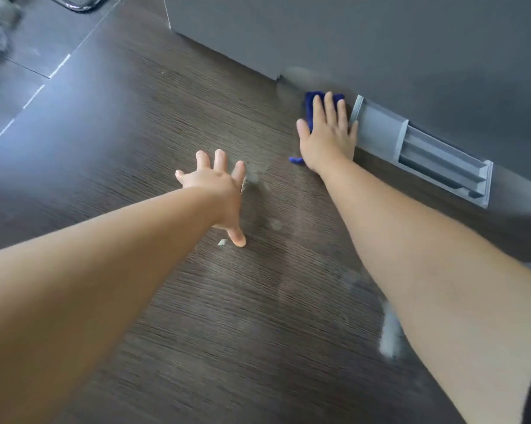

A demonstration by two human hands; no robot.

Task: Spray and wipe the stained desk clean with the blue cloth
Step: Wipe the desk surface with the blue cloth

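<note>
The desk (142, 142) is dark wood grain with pale smears and wet patches across its middle. My right hand (328, 133) lies flat on the blue cloth (311, 102), pressing it to the desk at the far edge, beside a grey cable tray. Only the cloth's far end and a small corner near my wrist show. My left hand (218, 185) rests palm down on the desk with fingers spread, holding nothing. A small pale crumb (222, 242) lies by its thumb. A whitish stain (389, 335) shows beside my right forearm. No spray bottle is in view.
A grey partition wall (380, 41) runs along the desk's far edge, with a grey recessed cable tray (426, 154) at its base. The desk's left part (28, 96) is a plain dark panel with seams. A chrome chair leg (77, 4) shows at top left.
</note>
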